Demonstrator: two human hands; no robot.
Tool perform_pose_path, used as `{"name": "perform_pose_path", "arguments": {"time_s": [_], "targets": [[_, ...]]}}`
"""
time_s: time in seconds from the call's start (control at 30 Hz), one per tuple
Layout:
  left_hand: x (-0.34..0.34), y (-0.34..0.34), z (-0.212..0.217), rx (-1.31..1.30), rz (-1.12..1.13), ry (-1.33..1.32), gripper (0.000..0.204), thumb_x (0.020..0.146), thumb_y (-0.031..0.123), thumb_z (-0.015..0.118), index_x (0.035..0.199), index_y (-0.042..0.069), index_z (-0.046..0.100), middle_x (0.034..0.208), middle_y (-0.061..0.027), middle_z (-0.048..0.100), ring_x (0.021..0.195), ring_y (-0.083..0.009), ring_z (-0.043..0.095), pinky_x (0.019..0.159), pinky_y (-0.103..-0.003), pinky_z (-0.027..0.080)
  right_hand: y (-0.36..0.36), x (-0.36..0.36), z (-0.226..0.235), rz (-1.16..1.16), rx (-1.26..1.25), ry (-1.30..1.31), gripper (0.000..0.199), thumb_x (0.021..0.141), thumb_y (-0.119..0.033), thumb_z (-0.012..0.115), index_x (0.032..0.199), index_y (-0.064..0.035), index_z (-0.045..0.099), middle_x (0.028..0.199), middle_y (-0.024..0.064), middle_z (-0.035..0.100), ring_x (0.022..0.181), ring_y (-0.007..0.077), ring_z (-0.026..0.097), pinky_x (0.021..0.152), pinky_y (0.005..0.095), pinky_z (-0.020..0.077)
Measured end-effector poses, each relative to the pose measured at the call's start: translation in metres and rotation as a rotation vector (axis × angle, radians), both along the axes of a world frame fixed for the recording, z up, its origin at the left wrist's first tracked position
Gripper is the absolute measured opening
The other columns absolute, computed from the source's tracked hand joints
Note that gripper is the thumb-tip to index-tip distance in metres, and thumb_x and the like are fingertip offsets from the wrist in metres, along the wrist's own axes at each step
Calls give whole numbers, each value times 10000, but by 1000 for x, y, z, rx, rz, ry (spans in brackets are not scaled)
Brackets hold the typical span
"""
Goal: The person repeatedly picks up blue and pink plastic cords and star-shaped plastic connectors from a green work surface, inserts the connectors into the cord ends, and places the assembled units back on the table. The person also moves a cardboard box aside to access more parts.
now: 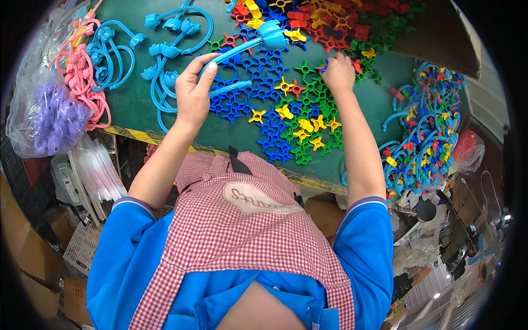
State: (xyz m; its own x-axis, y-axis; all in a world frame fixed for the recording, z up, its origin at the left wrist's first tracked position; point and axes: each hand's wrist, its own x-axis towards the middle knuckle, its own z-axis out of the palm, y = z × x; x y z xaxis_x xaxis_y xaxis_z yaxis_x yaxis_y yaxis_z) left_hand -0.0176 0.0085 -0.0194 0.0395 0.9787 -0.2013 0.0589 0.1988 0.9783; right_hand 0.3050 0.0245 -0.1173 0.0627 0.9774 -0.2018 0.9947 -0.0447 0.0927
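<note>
Red-and-white checked apron [242, 236] over a blue short-sleeved shirt [132, 258] fills the lower middle, closest to the lens, with both bare forearms reaching up from it to the green bench [132, 107].

Left hand [192, 88] is clamped on a light-blue plastic toy piece [250, 47] — a long, smooth, bent tube that runs up and to the right from the fist and ends in a chunky moulded head. It sits just above the bench, over the near edge of the scattered parts.

Right hand [338, 71] is curled with fingertips pinched on a small blue connector [323, 65], at the far side of the spread; how firmly it grips I cannot tell.

Between the hands lie small star-shaped plastic connectors [275, 110] — blue, green, yellow and red, flat and glossy, with short prongs. More of them heap at the bench's far edge. Finished blue looped tubes [165, 55] lie to the left, pink ones [82, 71] beside them, and a clear bag of purple pieces [49, 118] sags at the left rim. A tangled pile of multicoloured assembled toys [426, 126] sits to the right.
</note>
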Motion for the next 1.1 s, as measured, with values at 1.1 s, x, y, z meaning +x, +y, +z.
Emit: {"name": "perform_pose_path", "arguments": {"time_s": [1.1], "targets": [[18,-39,23,24,-94,-467,147,867,102,617,975,7,649,598,59,460,478,-10,308,420,-191,201,-104,-77,106,-184,-16,1199,311,658,-90,763,949,-41,667,851,61,675,739,158,637,696,276,506]]}}
